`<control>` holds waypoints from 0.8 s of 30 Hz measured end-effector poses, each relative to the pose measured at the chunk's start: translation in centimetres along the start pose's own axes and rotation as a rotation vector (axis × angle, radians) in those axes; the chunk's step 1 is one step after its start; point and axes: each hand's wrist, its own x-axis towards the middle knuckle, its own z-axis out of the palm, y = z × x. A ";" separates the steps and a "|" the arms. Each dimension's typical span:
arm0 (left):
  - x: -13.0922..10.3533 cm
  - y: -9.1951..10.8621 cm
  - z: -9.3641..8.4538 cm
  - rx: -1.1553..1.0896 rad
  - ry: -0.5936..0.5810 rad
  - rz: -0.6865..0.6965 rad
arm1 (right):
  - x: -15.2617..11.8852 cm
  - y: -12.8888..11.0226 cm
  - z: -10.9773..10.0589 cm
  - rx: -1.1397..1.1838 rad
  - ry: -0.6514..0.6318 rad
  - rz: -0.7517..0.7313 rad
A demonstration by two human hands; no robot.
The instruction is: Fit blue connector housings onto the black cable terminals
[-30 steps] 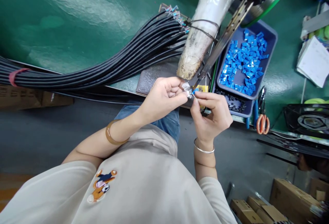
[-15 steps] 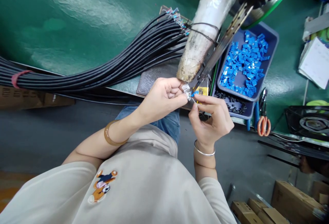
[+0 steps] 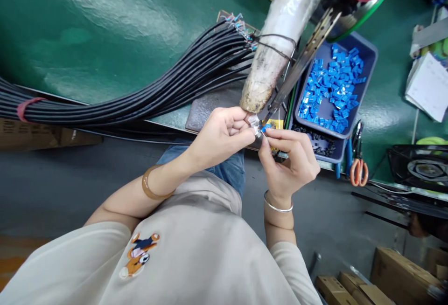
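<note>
Just past the pale shirt (image 3: 199,242), the left hand (image 3: 226,130) pinches a small whitish piece (image 3: 254,121), while the right hand (image 3: 290,155) nips a thin pale strand (image 3: 262,133) beside a blue connector (image 3: 266,127), all between the two hands. Beyond them slants a metal shaft (image 3: 294,74) under a white tube (image 3: 280,30); black cables (image 3: 150,97) sweep leftward, and a tray (image 3: 326,104) of blue pieces sits to the right.

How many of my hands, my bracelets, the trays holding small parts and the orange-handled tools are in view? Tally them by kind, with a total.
Hands: 2 (left hand, right hand)
Bracelets: 2 (brown bracelet, silver bracelet)
Trays: 2 (upper tray, lower tray)
Orange-handled tool: 1
Total: 7
</note>
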 end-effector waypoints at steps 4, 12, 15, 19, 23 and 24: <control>0.1 0.2 -0.1 -0.005 -0.007 -0.007 | 0.0 -0.2 -0.2 -0.004 -0.014 0.008; 0.0 -0.3 -0.4 -0.002 -0.028 -0.047 | -0.3 0.1 -0.3 -0.029 -0.059 -0.018; -0.1 -0.2 -0.3 -0.005 -0.031 -0.046 | -0.2 0.1 -0.3 -0.024 -0.042 -0.009; -0.3 0.0 -0.1 0.006 -0.027 -0.030 | -0.1 0.1 -0.2 -0.019 -0.023 -0.003; -0.3 0.0 0.0 0.029 -0.022 0.002 | 0.0 0.1 0.0 -0.024 -0.007 -0.008; -0.3 0.0 0.0 0.040 -0.022 0.008 | 0.1 0.0 0.0 -0.027 -0.003 -0.006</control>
